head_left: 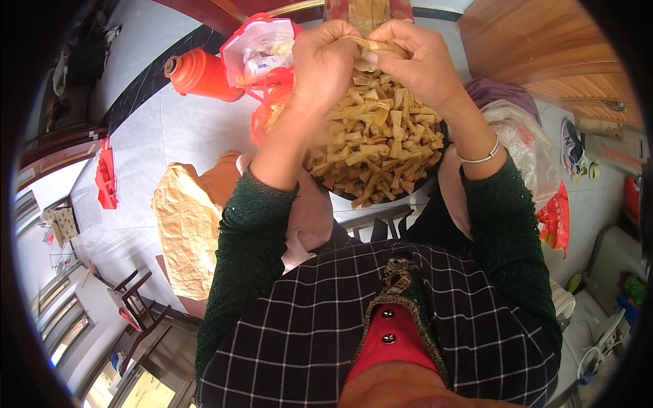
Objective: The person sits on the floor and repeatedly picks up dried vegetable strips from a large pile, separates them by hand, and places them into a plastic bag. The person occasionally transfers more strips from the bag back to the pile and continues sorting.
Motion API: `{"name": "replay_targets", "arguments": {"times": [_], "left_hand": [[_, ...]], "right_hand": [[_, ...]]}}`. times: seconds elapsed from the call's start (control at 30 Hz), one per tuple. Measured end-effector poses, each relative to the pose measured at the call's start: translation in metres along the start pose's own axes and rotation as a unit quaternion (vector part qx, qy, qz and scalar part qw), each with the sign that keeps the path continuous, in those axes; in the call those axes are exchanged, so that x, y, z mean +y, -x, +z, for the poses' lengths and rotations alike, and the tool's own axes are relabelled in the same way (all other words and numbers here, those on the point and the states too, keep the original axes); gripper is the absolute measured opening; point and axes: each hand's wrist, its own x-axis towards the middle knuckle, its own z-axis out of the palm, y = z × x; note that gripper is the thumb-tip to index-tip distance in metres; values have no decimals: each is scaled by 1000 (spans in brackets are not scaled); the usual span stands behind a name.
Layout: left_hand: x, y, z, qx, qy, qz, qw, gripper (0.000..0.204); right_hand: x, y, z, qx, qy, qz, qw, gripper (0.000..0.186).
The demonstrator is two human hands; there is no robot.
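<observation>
Red bag of thin, limp material lies slumped on the pale tiled floor at the left of the frame; right of it, a broad sheet of brown paper, stiff and creased all over, sits beside the dark green sleeve. Higher up, in the upper left, a rounded orange-red flask shows a smooth, hard body, its neck pointing left, and just beside it a red-and-white bag gapes around crinkly clear plastic, perhaps kept at that side for easy reach. At the top centre, the left hand is curled nearly closed, fingers bent inward, gripping one end of a tan strip that looks dry, flat and fibrous, like leaf or husk. Below the strip, in the upper middle, a heap of tan bundles fills a dark container with a curved rim; the bundles are small and knobbly, many with flared ends, and the heap seems set between the knees so that both arms can work over it. The right hand pinches the strip's other end between thumb and forefinger, remaining fingers loosely bent, likely to keep it steady between the two. Farther right lies a wrinkled, translucent plastic bag, with a shiny red packet below it
</observation>
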Motion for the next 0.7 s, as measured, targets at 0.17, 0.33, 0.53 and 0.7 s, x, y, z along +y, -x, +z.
{"name": "replay_targets", "arguments": {"times": [0.17,0.33,0.53,0.7], "left_hand": [[5,-1,0,28,-92,13,995,4],[-3,-1,5,60,-191,155,967,6],[0,-2,-14,-134,-195,129,963,12],[10,-2,-28,-238,316,-58,917,20]], "right_hand": [[8,-1,-16,-143,-391,105,903,16],[5,-1,-10,-47,-374,128,917,18],[8,-2,-8,-32,-213,83,973,20],[2,0,-32,-56,-247,72,965,16]]}}
